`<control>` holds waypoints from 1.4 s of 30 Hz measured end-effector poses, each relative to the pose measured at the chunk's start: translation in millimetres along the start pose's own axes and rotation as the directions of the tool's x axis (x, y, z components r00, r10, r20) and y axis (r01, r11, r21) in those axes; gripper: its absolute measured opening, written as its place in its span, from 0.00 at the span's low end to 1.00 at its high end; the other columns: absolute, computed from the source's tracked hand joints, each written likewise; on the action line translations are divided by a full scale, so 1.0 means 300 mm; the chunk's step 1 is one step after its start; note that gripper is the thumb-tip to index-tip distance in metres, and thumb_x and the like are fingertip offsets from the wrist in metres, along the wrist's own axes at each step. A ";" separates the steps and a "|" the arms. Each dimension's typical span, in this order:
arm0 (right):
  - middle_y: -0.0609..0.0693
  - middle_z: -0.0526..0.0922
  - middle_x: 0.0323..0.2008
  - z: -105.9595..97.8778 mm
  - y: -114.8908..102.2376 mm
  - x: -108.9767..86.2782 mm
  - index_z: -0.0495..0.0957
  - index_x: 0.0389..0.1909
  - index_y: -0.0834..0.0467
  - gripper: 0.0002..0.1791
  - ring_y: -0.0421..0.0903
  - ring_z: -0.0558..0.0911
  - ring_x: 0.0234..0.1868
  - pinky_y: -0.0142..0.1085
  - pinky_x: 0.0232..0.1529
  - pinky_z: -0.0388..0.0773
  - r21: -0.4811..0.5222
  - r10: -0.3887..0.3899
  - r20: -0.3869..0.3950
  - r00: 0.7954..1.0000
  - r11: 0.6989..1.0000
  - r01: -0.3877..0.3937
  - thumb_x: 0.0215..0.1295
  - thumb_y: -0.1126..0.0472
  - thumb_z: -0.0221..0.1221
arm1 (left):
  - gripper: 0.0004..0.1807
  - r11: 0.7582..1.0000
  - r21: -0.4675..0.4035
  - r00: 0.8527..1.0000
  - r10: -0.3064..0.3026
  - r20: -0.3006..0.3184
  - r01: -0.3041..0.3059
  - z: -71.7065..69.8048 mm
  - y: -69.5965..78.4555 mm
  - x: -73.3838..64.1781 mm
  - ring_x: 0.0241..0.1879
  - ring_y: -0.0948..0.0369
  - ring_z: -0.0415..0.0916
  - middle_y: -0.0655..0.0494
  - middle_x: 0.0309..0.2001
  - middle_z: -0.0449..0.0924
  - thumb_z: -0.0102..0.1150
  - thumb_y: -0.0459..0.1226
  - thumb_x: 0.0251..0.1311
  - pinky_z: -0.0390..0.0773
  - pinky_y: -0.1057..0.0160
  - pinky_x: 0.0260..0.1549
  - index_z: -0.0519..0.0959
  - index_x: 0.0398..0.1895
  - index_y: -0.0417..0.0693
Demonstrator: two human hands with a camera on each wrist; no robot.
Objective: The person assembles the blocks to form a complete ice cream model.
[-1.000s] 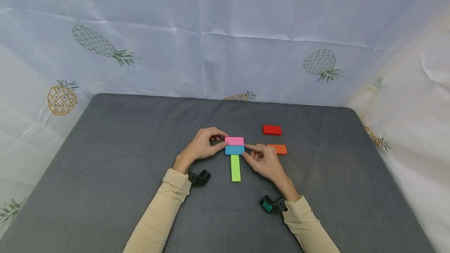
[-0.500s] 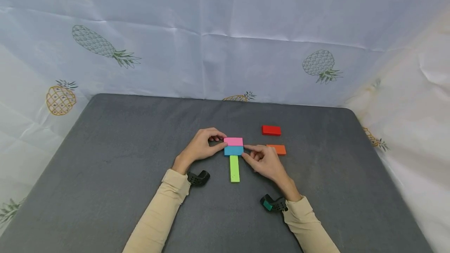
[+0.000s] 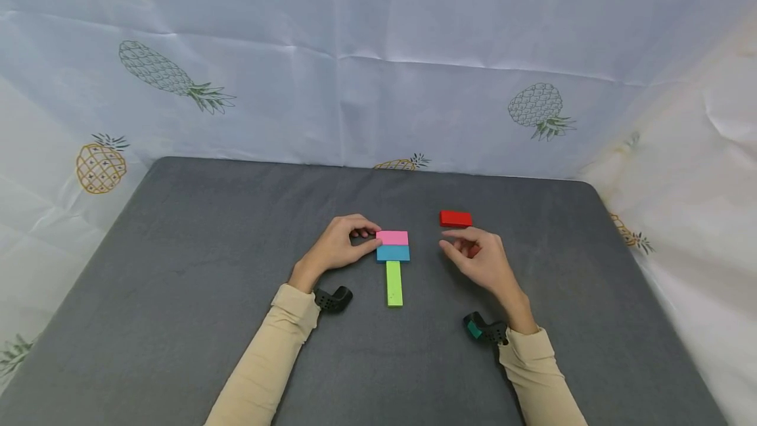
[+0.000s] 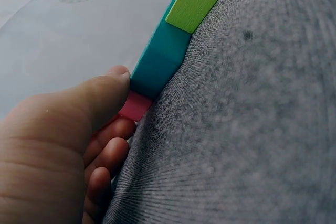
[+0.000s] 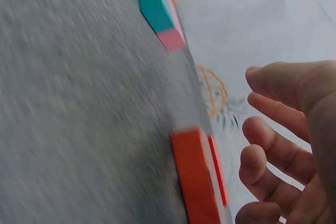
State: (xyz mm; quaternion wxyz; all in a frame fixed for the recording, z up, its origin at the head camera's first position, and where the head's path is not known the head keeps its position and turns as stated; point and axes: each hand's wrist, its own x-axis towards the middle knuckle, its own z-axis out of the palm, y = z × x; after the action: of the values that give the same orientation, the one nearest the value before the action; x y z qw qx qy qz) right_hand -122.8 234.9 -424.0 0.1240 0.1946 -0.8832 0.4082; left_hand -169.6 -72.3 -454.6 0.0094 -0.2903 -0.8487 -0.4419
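Observation:
My left hand [image 3: 342, 242] holds the left end of a flat pink block [image 3: 393, 238], thumb and fingertips at its edge. In the left wrist view, the thumb also touches the end of a blue block [image 4: 160, 56]. Pink and blue lie long side against long side, and a lime green block [image 3: 393, 284] runs from the blue one toward the person like a stem. My right hand [image 3: 481, 260] hovers with loosely bent, parted fingers, nothing between them. An orange block [image 5: 197, 177] lies beside it in the right wrist view, mostly covered by the hand in the head view.
A red block [image 3: 456, 219] lies just beyond the right hand. Grey cloth covers the table [image 3: 236, 202], whose far edge meets a pale hanging sheet [image 3: 378, 31] with pineapple prints. Each wrist wears a black camera mount [image 3: 334, 300].
My right hand has left the right end of the pink and blue blocks and moved right, over the orange block. My left hand and the joined blocks have stayed put.

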 end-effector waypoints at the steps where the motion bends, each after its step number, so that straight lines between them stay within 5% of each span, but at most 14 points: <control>1: 0.48 0.81 0.24 -0.010 0.007 0.000 0.89 0.43 0.63 0.10 0.32 0.71 0.22 0.30 0.23 0.71 -0.007 0.004 -0.005 1.000 1.000 -0.004 0.60 0.68 0.71 | 0.12 1.000 0.000 1.000 0.002 -0.001 -0.002 0.000 -0.001 0.000 0.39 0.62 0.79 0.54 0.42 0.86 0.70 0.40 0.64 0.78 0.63 0.43 0.88 0.48 0.47; 13: 0.51 0.80 0.31 -0.081 0.067 -0.015 0.89 0.44 0.61 0.11 0.33 0.72 0.30 0.31 0.27 0.71 -0.012 0.054 -0.030 0.998 0.998 -0.054 0.60 0.68 0.70 | 0.12 1.000 -0.005 1.000 0.012 -0.009 -0.012 -0.005 0.002 0.002 0.40 0.62 0.79 0.54 0.42 0.87 0.70 0.40 0.63 0.78 0.64 0.43 0.88 0.48 0.47; 23: 0.57 0.80 0.36 -0.101 0.087 -0.026 0.88 0.47 0.62 0.13 0.46 0.74 0.33 0.34 0.33 0.71 -0.024 0.087 0.012 0.996 0.996 -0.086 0.61 0.68 0.70 | 0.12 1.000 0.000 1.000 0.026 -0.014 -0.026 -0.001 -0.005 0.001 0.39 0.62 0.79 0.54 0.41 0.87 0.70 0.40 0.63 0.78 0.64 0.42 0.88 0.47 0.47; 42: 0.54 0.77 0.34 -0.111 0.111 -0.047 0.86 0.52 0.61 0.19 0.44 0.70 0.34 0.33 0.35 0.65 -0.040 0.074 0.131 0.989 0.997 -0.069 0.59 0.67 0.71 | 0.12 1.000 0.003 1.000 0.025 -0.008 -0.025 -0.001 0.000 0.000 0.39 0.62 0.78 0.54 0.41 0.87 0.69 0.40 0.64 0.78 0.64 0.42 0.88 0.47 0.47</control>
State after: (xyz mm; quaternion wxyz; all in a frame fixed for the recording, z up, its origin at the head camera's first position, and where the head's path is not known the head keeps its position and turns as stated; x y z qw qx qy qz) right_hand -122.9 283.6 -430.5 0.0539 0.1873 -0.9030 0.3828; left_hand -169.6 -72.4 -454.5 0.0187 -0.2993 -0.8456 -0.4417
